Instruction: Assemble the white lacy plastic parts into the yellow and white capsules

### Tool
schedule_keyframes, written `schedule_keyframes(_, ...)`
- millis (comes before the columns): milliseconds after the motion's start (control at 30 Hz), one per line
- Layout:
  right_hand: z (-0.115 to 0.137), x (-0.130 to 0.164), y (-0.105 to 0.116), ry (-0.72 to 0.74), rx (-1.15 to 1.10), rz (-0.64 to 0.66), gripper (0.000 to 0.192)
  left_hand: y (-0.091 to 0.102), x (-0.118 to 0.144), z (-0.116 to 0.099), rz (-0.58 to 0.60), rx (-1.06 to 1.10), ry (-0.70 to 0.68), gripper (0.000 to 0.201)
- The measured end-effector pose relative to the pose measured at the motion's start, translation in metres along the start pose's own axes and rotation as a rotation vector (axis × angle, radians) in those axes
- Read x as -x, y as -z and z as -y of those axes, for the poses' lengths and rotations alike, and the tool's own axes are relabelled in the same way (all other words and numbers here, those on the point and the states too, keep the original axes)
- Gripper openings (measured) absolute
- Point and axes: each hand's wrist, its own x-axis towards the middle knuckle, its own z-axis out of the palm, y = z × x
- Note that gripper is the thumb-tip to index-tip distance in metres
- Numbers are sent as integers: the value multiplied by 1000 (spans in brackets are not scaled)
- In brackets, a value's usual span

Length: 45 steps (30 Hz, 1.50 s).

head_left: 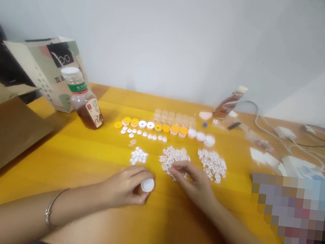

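Observation:
My left hand (132, 185) is closed around a small white round cup-shaped cap (147, 185), its open side turned up toward me. My right hand (192, 182) reaches over a pile of small white openwork plastic pieces (178, 155), thumb and forefinger drawn together at its near edge. Whatever lies between those fingertips is too small and blurred to name. A cluster of white rounded pieces (139, 155) lies just beyond my left hand. To the right of my right hand spreads a second pile of white openwork pieces (212, 163).
Yellow and white round caps (166, 128) form a row, with clear containers (174, 118) behind and small white stemmed discs (145, 134) in front. A tea bottle (86, 105), paper bag (62, 95) and cardboard box (9, 128) stand left. Another bottle (229, 104) and cables (311, 150) are right.

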Motion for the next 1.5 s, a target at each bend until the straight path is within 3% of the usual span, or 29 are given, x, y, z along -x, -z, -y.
schedule_keyframes(100, -10, -15, 31, -52, 222, -226, 23, -1, 0, 0, 32, -30, -4, 29)
schedule_keyframes(167, -20, -23, 52, -125, 333, -274, 30, -2, -1, 0, 47, -56, -29, 28)
schedule_keyframes(233, -31, -28, 69, -167, 451, -280, 32, -3, 0, 0, 57, -78, -54, 28)
schedule_keyframes(333, -44, -31, 83, -209, 594, -183, 30, -2, 0, 2, 68, -84, -75, 33)
schedule_keyframes(500, -55, -31, 82, -172, 680, -77, 28, 0, 0, 0, 102, -64, -94, 36)
schedule_keyframes(800, -57, -29, 74, -176, 686, -43, 12, 1, 1, -1, 112, -77, -114, 34)
schedule_keyframes(1000, -55, -27, 73, -130, 681, -27, 12, 2, 0, -2, 113, -73, -126, 33)
schedule_keyframes(1167, -46, -26, 68, 34, 679, -58, 14, 4, -1, -3, 119, -57, -114, 36)
schedule_keyframes(1333, -18, -9, 33, 444, 612, -110, 7, 7, -2, -4, 42, 21, -35, 38)
schedule_keyframes(1433, -5, 4, 9, 636, 525, -34, 10, 7, -3, -2, -4, 98, 48, 31)
schedule_keyframes(1500, 2, 10, -1, 689, 488, 50, 14, 6, -4, -2, -31, 171, 100, 26)
